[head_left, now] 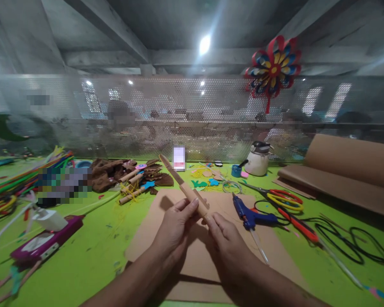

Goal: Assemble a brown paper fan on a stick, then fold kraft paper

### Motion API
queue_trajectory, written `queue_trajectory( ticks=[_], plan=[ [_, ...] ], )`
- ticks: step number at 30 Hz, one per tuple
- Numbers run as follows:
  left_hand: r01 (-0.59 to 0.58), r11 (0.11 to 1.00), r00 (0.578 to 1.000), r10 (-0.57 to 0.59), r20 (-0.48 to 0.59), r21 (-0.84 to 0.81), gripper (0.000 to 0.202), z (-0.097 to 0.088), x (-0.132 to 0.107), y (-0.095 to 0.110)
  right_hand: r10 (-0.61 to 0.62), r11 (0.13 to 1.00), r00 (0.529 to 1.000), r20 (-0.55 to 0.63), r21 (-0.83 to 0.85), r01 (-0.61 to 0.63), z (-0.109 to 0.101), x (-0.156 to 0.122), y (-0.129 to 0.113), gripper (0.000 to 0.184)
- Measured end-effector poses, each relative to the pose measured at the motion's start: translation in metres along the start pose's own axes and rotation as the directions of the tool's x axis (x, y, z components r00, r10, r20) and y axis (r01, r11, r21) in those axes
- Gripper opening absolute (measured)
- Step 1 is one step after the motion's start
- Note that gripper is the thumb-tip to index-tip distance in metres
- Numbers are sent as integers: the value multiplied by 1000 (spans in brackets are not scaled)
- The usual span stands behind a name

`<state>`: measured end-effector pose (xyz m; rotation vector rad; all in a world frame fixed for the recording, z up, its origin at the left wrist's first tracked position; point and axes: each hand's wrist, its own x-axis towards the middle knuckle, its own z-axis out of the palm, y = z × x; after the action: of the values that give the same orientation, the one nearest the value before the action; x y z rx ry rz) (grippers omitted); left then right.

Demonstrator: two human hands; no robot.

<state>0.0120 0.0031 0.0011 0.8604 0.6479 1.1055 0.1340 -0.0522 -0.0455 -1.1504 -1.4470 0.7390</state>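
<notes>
In front of me, both hands hold a rolled brown paper tube (pixel 188 192), tilted up to the left. A long, narrow, darker brown strip (pixel 171 168) sticks out of its far end, and a small curled paper piece (pixel 205 200) stands off its side. My left hand (pixel 177 221) is closed around the middle of the tube, thumb on top. Lower down, my right hand (pixel 225 234) pinches the near end. Below them lies a sheet of brown kraft paper (pixel 150 226). A blue glue gun (pixel 251 215) with a clear stick rests right of my hands.
Scissors (pixel 284 200) and a red-handled glue gun (pixel 299 226) with black cable lie right, beside folded brown paper (pixel 339 183). A purple power strip (pixel 48 243) sits left. Paper rolls (pixel 131 187), a lit phone (pixel 179 158) and a white jug (pixel 257 162) stand farther back before a mesh partition (pixel 166 111).
</notes>
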Motion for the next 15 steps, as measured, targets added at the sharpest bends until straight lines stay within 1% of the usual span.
queue_trajectory(
  ticks=[3,4,5,6,7,9,11,13,15],
  plan=[
    [-6,1000,1000,6,10,-18,20,1,0,-1,-32,966,999,-37,-257,21,-4,1,0,24],
    [-8,1000,1000,8,11,-22,18,1,0,-1,-53,949,997,-51,-313,34,-4,1,-1,24],
    [-10,1000,1000,10,10,-25,17,1,0,-1,-69,941,996,-56,-335,47,-3,0,-3,23],
    [-10,1000,1000,10,9,-28,16,1,0,-1,-78,946,995,-61,-320,55,-2,-2,-5,22],
    [-8,1000,1000,8,9,-29,15,1,0,-1,-75,962,995,-64,-267,55,0,-3,-7,22],
    [-4,1000,1000,4,9,-24,14,0,-1,0,-43,995,998,-54,-91,38,2,-6,-12,20],
    [-9,1000,1000,10,18,-16,13,0,-2,1,22,991,1000,9,132,-23,2,-7,-14,22],
    [-14,1000,1000,15,23,-27,16,0,-3,2,95,944,989,113,304,-126,1,-5,-13,29],
    [-14,999,1000,14,15,-48,19,1,-3,2,183,852,950,254,441,-282,-2,1,-11,34]
  ],
)
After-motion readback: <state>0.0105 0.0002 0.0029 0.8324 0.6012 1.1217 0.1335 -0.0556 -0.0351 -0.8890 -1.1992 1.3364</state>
